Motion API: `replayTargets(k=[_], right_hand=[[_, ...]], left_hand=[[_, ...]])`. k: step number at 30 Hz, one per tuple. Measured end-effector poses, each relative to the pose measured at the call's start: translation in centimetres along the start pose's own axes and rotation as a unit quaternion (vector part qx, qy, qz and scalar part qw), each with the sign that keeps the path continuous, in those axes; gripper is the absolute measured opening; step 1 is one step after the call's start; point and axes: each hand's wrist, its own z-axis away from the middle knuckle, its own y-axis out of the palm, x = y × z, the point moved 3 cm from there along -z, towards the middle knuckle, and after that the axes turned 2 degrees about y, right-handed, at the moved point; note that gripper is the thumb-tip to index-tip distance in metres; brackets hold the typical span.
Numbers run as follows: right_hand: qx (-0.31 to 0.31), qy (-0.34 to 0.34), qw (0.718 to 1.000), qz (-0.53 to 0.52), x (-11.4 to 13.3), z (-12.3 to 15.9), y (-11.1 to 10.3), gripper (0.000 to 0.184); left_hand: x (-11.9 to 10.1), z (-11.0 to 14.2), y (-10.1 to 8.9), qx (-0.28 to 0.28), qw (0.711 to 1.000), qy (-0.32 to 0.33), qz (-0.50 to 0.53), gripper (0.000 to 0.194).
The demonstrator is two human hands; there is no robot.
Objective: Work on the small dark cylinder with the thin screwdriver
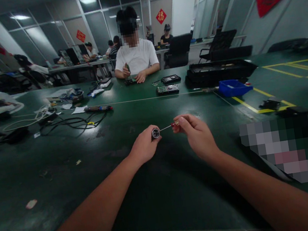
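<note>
My left hand (144,146) is wrapped round a small dark cylinder (155,133) whose round, metal-rimmed end faces me. Most of the cylinder is hidden by my fingers. In my right hand (199,134) is a small screwdriver (175,124) with a red handle, pinched between thumb and fingers. Its thin shaft points left, and the tip reaches the cylinder's open end; whether it goes inside I cannot tell. Both hands are above the middle of the green table (119,190).
Across the table a person in a white shirt (136,58) works on a small part. Hard drives (167,89), a black tray (219,71) and a blue bin (234,87) stand beyond my right hand. Black cables (74,123) and a pen-like electric screwdriver (98,109) lie far left.
</note>
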Motion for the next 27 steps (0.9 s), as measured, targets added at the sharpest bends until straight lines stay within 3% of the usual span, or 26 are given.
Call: replayTargets(k=[4, 6, 20, 27], right_hand=[[-0.039, 0.08, 0.995, -0.053, -1.6, -0.9, -0.5, 0.027], [-0.051, 0.083, 0.995, -0.036, -1.8, -1.1, -0.8, 0.028], [-0.036, -0.056, 0.99, 0.127, 1.2, 0.6, 0.2, 0.023], [-0.052, -0.096, 0.946, 0.307, 2.2, 1.1, 0.0, 0.042]], left_hand=[[-0.2, 0.1, 0.0, 0.027, 0.999, 0.033, -0.028, 0.02], [-0.2, 0.1, 0.0, 0.029, 0.999, 0.026, -0.031, 0.02], [-0.1, 0.1, 0.2, 0.001, 1.0, 0.008, 0.019, 0.017], [0.3, 0.1, 0.0, -0.019, 0.999, -0.009, 0.024, 0.019]])
